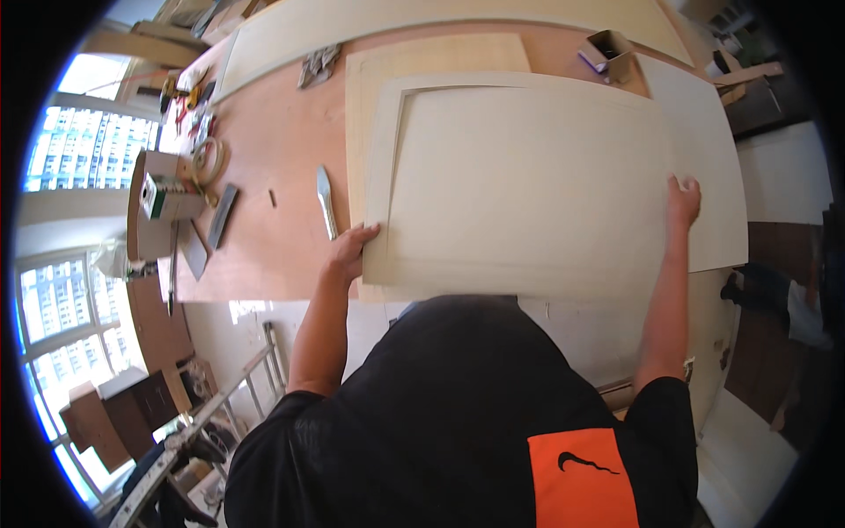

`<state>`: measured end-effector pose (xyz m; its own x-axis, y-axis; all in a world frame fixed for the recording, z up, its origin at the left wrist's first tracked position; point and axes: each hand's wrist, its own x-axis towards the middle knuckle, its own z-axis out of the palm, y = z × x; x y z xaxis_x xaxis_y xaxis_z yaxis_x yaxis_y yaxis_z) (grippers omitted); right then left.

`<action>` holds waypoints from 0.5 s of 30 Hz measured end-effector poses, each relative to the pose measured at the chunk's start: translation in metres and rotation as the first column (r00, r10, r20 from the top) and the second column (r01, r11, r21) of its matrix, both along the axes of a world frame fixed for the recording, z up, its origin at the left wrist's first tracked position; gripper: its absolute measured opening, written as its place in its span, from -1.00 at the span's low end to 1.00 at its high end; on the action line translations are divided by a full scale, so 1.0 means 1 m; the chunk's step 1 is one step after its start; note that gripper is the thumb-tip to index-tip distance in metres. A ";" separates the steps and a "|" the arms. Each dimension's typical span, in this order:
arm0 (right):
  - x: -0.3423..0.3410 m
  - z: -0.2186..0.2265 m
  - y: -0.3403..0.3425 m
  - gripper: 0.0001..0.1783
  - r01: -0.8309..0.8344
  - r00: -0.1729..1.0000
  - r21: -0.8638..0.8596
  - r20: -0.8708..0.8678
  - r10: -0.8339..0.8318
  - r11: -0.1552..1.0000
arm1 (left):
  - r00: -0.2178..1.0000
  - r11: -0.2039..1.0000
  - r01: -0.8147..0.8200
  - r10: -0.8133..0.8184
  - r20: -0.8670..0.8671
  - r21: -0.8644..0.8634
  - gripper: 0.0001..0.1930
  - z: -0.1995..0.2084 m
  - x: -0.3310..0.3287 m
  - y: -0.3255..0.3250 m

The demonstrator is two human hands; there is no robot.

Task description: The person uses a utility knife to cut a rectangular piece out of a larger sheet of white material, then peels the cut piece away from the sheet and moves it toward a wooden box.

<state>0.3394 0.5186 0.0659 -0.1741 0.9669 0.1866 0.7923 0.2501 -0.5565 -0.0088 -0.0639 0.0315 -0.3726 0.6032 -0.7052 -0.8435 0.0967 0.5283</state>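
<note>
A large cream panel (528, 185) lies across the near part of the table, in front of my body. Along its left and top sides runs a dark line, like a cut or a gap, that sets off a narrow border strip. My left hand (355, 246) grips the panel's lower left edge, thumb on top. At the opposite edge, my right hand (684, 204) is closed, fingers curled at the panel's right side. Under the panel, a pale wooden board (359, 106) sticks out at the left and top. Left of it rests a flat-bladed tool (326, 198), resembling a putty knife.
Pinkish table (264, 255) carries a grey sanding block (224, 216), a tape roll (208, 160), a tissue box (172, 197) and a crumpled rag (319, 65). An open small box (609, 55) stands at the back. White board (704, 150) lies right. A ladder (220, 400) stands lower left.
</note>
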 end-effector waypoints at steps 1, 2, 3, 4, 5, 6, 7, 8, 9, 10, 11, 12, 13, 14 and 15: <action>-0.023 -0.006 -0.029 -0.40 -0.106 0.978 -0.026 -0.185 0.099 0.994 | 1.000 1.000 -0.026 0.026 0.017 -0.013 -0.62 -0.007 0.004 0.000; -0.045 -0.008 -0.075 -0.53 -0.225 0.968 -0.115 -0.139 0.208 0.968 | 0.995 0.994 -0.099 0.099 0.021 0.038 -0.66 -0.012 0.011 -0.001; -0.057 -0.024 -0.119 -0.68 -0.346 0.913 -0.185 -0.293 0.285 0.920 | 0.989 0.984 -0.147 0.144 0.032 0.102 -0.70 -0.018 0.016 0.005; -0.076 -0.024 -0.180 -0.76 -0.457 0.864 -0.260 -0.355 0.356 0.851 | 0.987 0.983 -0.158 0.155 0.045 0.095 -0.70 -0.018 0.024 0.008; -0.085 -0.027 -0.228 -0.76 -0.581 0.809 -0.357 -0.350 0.472 0.732 | 0.993 0.993 -0.120 0.119 0.020 0.019 -0.70 -0.013 0.031 0.017; -0.087 -0.041 -0.262 -0.75 -0.704 0.710 -0.465 -0.443 0.547 0.537 | 0.997 0.995 -0.079 0.078 -0.005 -0.054 -0.70 -0.011 0.034 0.023; -0.101 -0.027 -0.305 -0.73 -0.637 0.745 -0.665 -0.402 0.532 0.390 | 0.999 0.997 -0.037 0.039 0.020 -0.074 -0.72 -0.018 0.035 0.017; -0.101 -0.031 -0.333 -0.70 -0.620 0.733 -0.759 -0.470 0.491 0.198 | 0.999 0.997 -0.032 0.034 0.029 -0.066 -0.72 -0.018 0.037 0.019; -0.104 -0.026 -0.354 -0.69 -0.547 0.740 -0.836 -0.457 0.493 0.046 | 0.998 0.996 0.022 -0.027 -0.050 -0.091 -0.71 -0.015 0.041 0.022; -0.104 -0.022 -0.368 -0.67 -0.456 0.746 -0.883 -0.446 0.494 -0.109 | 0.988 0.990 0.075 -0.091 -0.128 -0.121 -0.70 -0.012 0.044 0.025; -0.098 -0.029 -0.376 -0.67 -0.449 0.751 -0.887 -0.438 0.494 -0.104 | 0.988 0.990 0.080 -0.093 -0.120 -0.116 -0.70 -0.008 0.047 0.027; -0.091 -0.044 -0.385 -0.66 -0.396 0.820 -0.900 -0.436 0.370 -0.183 | 0.976 0.986 0.090 -0.116 -0.184 -0.141 -0.72 -0.002 0.049 0.031; -0.089 -0.055 -0.393 -0.65 -0.351 0.877 -0.897 -0.416 0.242 -0.269 | 0.959 0.981 0.098 -0.138 -0.247 -0.168 -0.74 0.003 0.049 0.034; -0.085 -0.066 -0.399 -0.65 -0.350 0.880 -0.899 -0.412 0.237 -0.264 | 0.959 0.981 0.106 -0.144 -0.244 -0.165 -0.74 0.007 0.050 0.035; -0.085 -0.069 -0.406 -0.61 -0.469 0.883 -0.792 -0.428 -0.192 -0.391 | 0.975 0.991 0.086 -0.105 -0.198 -0.103 -0.72 0.011 0.050 0.035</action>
